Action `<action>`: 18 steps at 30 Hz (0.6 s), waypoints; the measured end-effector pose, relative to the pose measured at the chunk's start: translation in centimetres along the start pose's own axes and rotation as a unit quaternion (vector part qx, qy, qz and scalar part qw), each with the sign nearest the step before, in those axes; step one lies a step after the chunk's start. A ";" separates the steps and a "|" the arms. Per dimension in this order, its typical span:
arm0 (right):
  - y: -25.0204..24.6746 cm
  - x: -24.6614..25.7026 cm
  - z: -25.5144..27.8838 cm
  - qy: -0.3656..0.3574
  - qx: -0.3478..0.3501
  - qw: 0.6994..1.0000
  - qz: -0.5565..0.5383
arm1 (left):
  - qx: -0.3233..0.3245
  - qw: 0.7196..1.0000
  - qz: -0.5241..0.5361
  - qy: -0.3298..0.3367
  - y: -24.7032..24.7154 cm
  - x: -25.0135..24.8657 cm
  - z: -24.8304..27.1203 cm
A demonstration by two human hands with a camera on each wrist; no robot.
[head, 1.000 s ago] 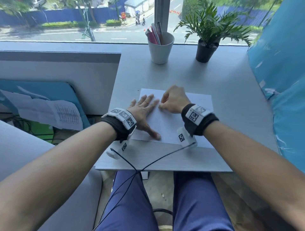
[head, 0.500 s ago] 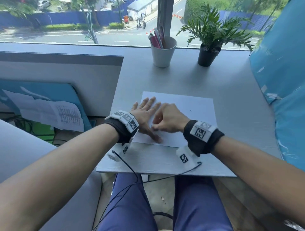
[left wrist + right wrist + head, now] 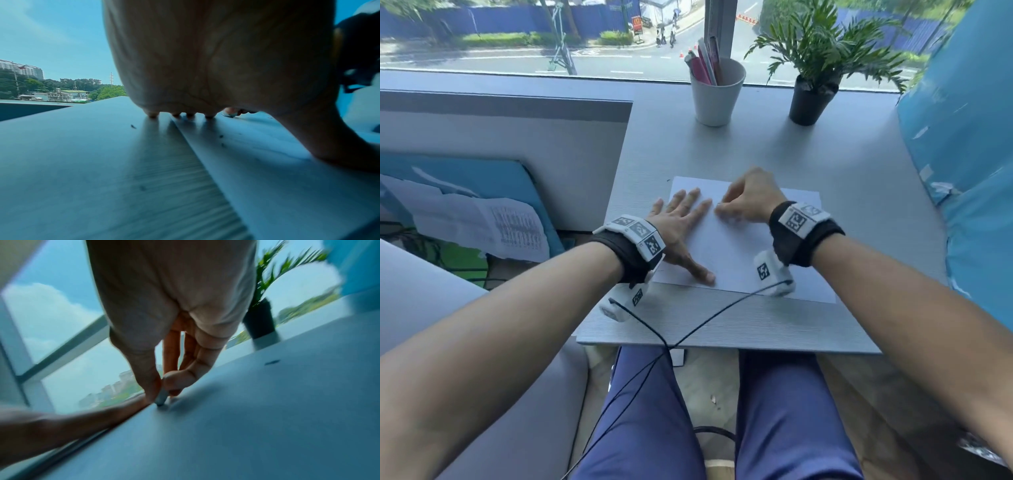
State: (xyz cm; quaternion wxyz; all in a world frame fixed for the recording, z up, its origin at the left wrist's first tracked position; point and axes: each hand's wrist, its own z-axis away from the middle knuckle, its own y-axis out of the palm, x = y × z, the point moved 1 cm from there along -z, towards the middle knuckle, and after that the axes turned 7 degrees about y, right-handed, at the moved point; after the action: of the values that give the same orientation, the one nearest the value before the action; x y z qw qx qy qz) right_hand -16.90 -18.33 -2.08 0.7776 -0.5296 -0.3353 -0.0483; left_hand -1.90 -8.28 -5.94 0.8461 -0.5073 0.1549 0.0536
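Observation:
A white sheet of paper [image 3: 743,253] lies flat on the grey desk [image 3: 859,212]. My left hand [image 3: 681,219] presses flat on the sheet's left side, fingers straight and spread, thumb near the front edge. My right hand [image 3: 751,202] is curled beside the left fingertips, in the sheet's upper middle. In the right wrist view its thumb and fingers pinch a short pen-like tip [image 3: 161,398] whose point touches the paper [image 3: 267,418]. The left wrist view shows my left fingertips [image 3: 153,114] on the desk and paper [image 3: 277,170] edge.
A white cup of pens [image 3: 717,92] and a potted plant [image 3: 813,68] stand at the back by the window. A blue covered object [image 3: 969,137] lies along the desk's right side. A grey partition [image 3: 500,137] is on the left. Wrist cables [image 3: 688,329] cross the front edge.
My right hand moved toward me and left half a second ago, then back away to the sheet's upper middle. The left hand has stayed flat on the paper.

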 end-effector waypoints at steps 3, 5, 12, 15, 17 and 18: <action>0.9 0.7 1.3 -0.026 0.006 0.999 0.038 | 0.003 1.000 -0.004 -0.001 -0.1 -0.1 0.0; 2.4 1.4 4.4 -0.057 0.080 0.993 0.062 | 0.000 1.000 -0.008 0.000 0.0 -0.1 0.1; -0.2 0.2 -0.3 0.005 -0.003 1.000 0.005 | 0.002 1.000 -0.007 -0.003 -0.1 -0.4 0.3; 1.8 1.1 3.0 -0.037 0.040 0.997 0.051 | 0.004 1.000 -0.006 -0.004 -0.1 -0.4 0.2; 2.8 1.4 5.4 -0.053 0.135 0.987 0.065 | -0.001 1.000 -0.019 -0.004 0.1 -0.4 0.2; 2.6 1.4 5.3 -0.055 0.156 0.984 0.063 | -0.003 1.000 -0.022 -0.002 0.2 -0.4 0.2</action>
State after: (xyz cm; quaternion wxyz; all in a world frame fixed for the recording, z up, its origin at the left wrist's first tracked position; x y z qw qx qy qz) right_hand -17.23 -12.26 -2.21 0.8325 -0.4238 -0.3470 0.0834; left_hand -2.23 -8.04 -5.89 0.8460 -0.5127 0.1416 0.0366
